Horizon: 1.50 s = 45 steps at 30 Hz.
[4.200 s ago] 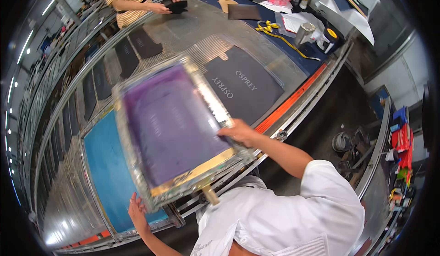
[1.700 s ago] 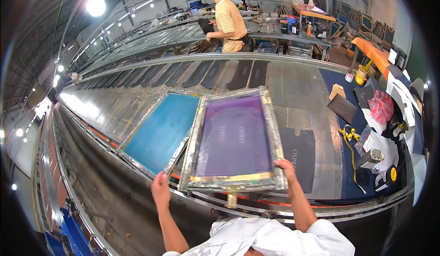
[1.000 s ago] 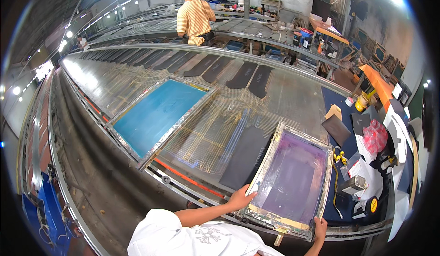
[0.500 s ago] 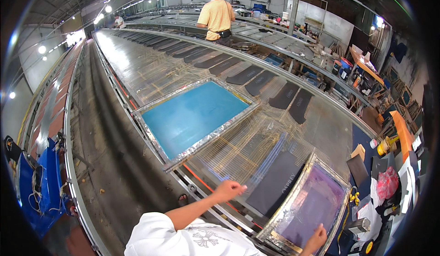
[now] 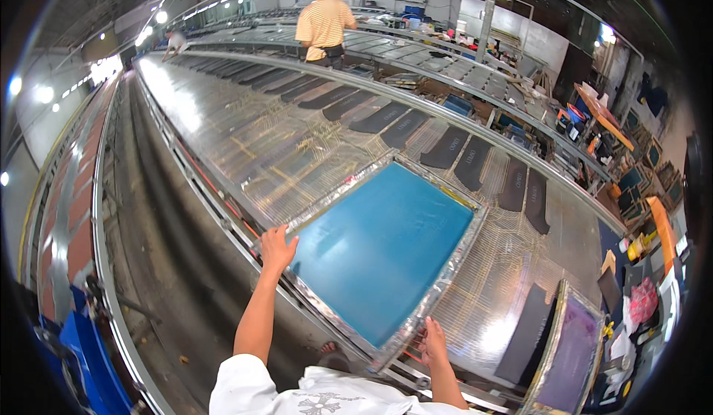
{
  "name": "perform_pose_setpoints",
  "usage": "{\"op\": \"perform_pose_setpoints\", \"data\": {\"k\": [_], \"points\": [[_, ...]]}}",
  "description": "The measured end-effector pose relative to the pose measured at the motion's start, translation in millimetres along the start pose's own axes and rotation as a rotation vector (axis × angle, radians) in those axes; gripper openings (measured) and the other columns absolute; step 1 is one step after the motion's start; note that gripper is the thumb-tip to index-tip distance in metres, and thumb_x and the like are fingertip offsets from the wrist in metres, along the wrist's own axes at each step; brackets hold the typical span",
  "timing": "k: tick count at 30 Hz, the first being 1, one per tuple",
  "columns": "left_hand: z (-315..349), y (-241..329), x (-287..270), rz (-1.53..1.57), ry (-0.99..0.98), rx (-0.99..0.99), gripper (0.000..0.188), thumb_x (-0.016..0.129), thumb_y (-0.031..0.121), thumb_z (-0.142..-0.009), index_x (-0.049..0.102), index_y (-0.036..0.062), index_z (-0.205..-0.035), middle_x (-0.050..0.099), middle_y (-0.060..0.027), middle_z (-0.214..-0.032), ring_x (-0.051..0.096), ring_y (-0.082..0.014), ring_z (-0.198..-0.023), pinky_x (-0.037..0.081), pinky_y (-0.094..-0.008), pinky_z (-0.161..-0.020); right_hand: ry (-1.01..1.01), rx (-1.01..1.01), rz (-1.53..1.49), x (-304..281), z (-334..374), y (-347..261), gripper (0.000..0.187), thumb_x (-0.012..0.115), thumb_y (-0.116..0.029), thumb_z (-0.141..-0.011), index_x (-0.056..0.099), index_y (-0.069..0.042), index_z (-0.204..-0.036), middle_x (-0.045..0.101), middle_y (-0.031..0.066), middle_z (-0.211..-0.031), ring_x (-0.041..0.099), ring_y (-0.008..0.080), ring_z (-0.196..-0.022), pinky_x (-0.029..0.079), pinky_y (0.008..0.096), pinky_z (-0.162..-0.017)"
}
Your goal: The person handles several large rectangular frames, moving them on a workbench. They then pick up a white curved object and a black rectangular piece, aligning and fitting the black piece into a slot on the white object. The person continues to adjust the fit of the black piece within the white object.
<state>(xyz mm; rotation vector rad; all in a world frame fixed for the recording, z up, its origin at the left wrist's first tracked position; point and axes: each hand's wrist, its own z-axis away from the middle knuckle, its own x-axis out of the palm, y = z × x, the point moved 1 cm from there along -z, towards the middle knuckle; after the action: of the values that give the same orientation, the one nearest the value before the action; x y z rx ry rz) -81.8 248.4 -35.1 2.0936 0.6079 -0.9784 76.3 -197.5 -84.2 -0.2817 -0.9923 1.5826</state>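
A wide printing screen with blue mesh in a tape-covered, worn metallic frame lies flat on the long table. My left hand is at its left corner, thumb apart from the fingers, seemingly touching the frame. Just off the near right side of the same frame, my right hand is raised with its fingers loosely bent and apart. Neither hand visibly holds anything. To the right, a smaller screen with purple mesh lies beside a dark flat piece, partly covering it.
Several dark cut pieces with pale print line the table's far side. A metal rail edges it. Clutter, including a red plastic bag, fills the right end. A person in a striped shirt stands beyond. A blue sheet hangs at left.
My view has swung toward the blue screen. My right hand has left the purple screen and come beside the blue one; my left hand has moved to the blue screen's left corner.
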Motion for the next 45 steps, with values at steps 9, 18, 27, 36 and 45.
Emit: {"op": "perform_pose_setpoints", "data": {"k": [9, 18, 27, 36, 45], "points": [[-56, -61, 12, -0.090, -0.442, -0.261, 0.082, 0.038, 0.076, -0.092, 0.076, 0.0032, -0.101, 0.072, -0.0262, -0.101, 0.069, -0.0437, -0.100, 0.051, -0.0535, -0.089, 0.305, -0.226, 0.093, 69, -3, 11, 0.059, 0.081, -0.016, -0.081, 0.049, -0.006, -0.130, 0.063, 0.0075, -0.107, 0.063, 0.0194, -0.089, 0.051, 0.0342, -0.069], [-92, -106, -48, -0.045, -0.370, -0.374, 0.080, 0.037, 0.074, -0.094, 0.077, 0.0046, -0.092, 0.073, -0.0251, -0.096, 0.069, -0.0425, -0.098, 0.051, -0.0504, -0.088, 0.248, -0.385, 0.154, 132, -5, 7, 0.049, 0.081, -0.016, -0.081, 0.056, -0.006, -0.122, 0.065, 0.0039, -0.099, 0.062, 0.0157, -0.082, 0.049, 0.0322, -0.066], [-205, -250, -79, -0.157, -0.359, -0.374, 0.077, 0.036, 0.072, -0.096, 0.077, 0.0065, -0.097, 0.074, -0.0211, -0.101, 0.068, -0.0409, -0.103, 0.050, -0.0502, -0.091, 0.139, -0.328, 0.147, 308, -72, 58, 0.041, 0.081, -0.020, -0.082, 0.060, -0.006, -0.115, 0.067, 0.0031, -0.097, 0.061, 0.0126, -0.082, 0.050, 0.0325, -0.070], [-260, -359, -36, -0.125, -0.444, -0.385, 0.076, 0.051, 0.070, -0.090, 0.070, 0.0039, -0.123, 0.068, -0.0209, -0.125, 0.063, -0.0367, -0.118, 0.049, -0.0473, -0.099, 0.076, -0.335, 0.356, 389, -104, 97, 0.041, 0.073, -0.029, -0.091, 0.058, -0.003, -0.119, 0.070, 0.0090, -0.102, 0.064, 0.0206, -0.094, 0.051, 0.0374, -0.085], [-256, -385, -22, 0.052, -0.396, -0.303, 0.057, 0.064, 0.053, -0.090, 0.073, 0.0019, -0.111, 0.071, -0.0218, -0.113, 0.066, -0.0391, -0.107, 0.051, -0.0471, -0.091, 0.270, -0.534, 0.731, 365, -41, 113, 0.027, 0.071, -0.022, -0.093, 0.073, 0.003, -0.105, 0.070, 0.0025, -0.077, 0.060, 0.0077, -0.068, 0.048, 0.0266, -0.064]]}}
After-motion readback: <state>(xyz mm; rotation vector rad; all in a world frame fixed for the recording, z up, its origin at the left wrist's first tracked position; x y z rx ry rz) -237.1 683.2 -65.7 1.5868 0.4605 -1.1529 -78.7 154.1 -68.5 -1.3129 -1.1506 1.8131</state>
